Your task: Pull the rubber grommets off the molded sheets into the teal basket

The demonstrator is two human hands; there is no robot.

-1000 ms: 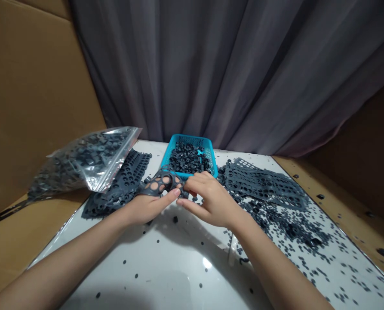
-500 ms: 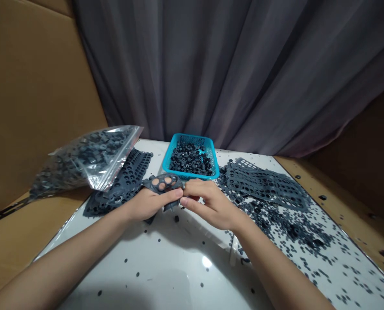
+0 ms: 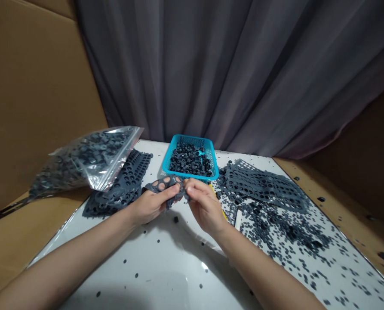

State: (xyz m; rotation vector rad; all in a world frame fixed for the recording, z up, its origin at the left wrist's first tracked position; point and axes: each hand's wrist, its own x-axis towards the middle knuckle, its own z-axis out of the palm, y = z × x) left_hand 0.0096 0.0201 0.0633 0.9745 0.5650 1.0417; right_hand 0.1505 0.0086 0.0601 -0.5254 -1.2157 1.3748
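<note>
Both my hands meet above the white table [image 3: 166, 267], just in front of a blue basket [image 3: 211, 170] filled with small dark rubber rings. My left hand [image 3: 149, 204] is closed on a dark grey rubber sheet [image 3: 161, 185] full of round holes, thumb pressed on its right end. My right hand [image 3: 203, 202] pinches the same sheet's right edge with thumb and fingertips. Whether a ring sits between those fingertips is hidden.
A clear zip bag [image 3: 82, 159] of dark rubber parts lies at the left on a stack of unpunched sheets [image 3: 121, 189]. Emptied holed sheets [image 3: 262, 185] and several loose dark bits cover the table's right side. Cardboard walls and a grey curtain close in the space.
My right hand has turned more upright and drawn slightly left and nearer, uncovering a yellow-and-white object on the table behind it. The sheet is more bunched between the hands.
</note>
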